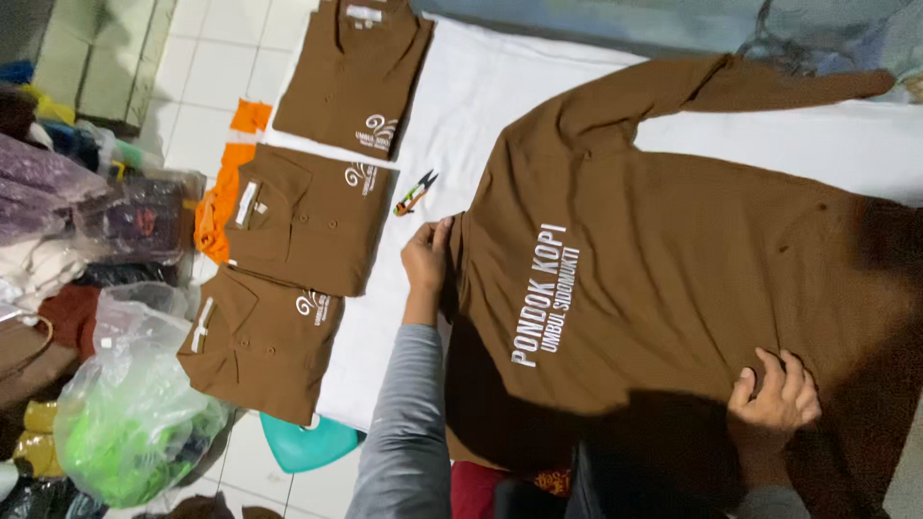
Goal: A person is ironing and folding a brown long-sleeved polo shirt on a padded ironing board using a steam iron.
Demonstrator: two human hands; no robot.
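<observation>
A large brown long-sleeved shirt (673, 250) lies spread back-up on a white cloth (481, 106), with white lettering across it. My left hand (426, 258), in a grey sleeve, rests on the shirt's collar edge with fingers flat. My right hand (774, 394) presses on the shirt's lower part near its hem, fingers curled over the fabric. One sleeve (731, 82) stretches toward the far right.
Three folded brown polo shirts (308, 216) lie in a column at the left, over an orange garment (219, 197). Small thread snips (414, 193) lie on the white cloth. A plastic bag with green contents (125, 423), a teal object (303, 444) and piled clothes sit on the left.
</observation>
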